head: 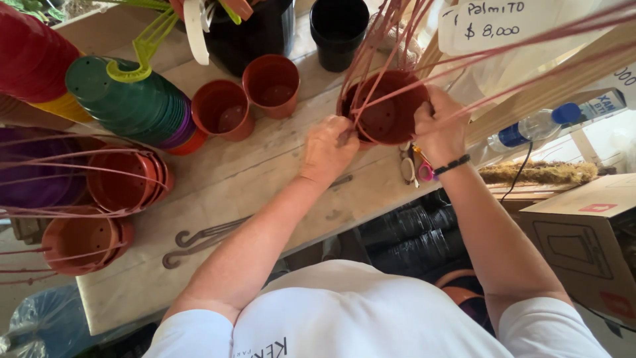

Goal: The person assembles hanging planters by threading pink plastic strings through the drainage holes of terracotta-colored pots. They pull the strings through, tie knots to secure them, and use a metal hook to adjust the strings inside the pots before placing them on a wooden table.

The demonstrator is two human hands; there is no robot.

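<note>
Wooden bench (232, 179): both hands (328, 149) grasp empty terracotta pot (387, 116) with hanger strands.

Pots and clutter we see on a wooden bench (252, 179).
Two small terracotta pots (248, 99), stacked green pots (132, 103), a black pot (339, 26), a plastic bottle (553, 122).

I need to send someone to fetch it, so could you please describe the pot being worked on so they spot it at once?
Start at the pale wooden table and go to its far right edge. There the left hand and right hand grip the rim of a terracotta-coloured plastic pot. Unlike the two bare pots to its left, it has thin hanger strands rising from it.
</note>
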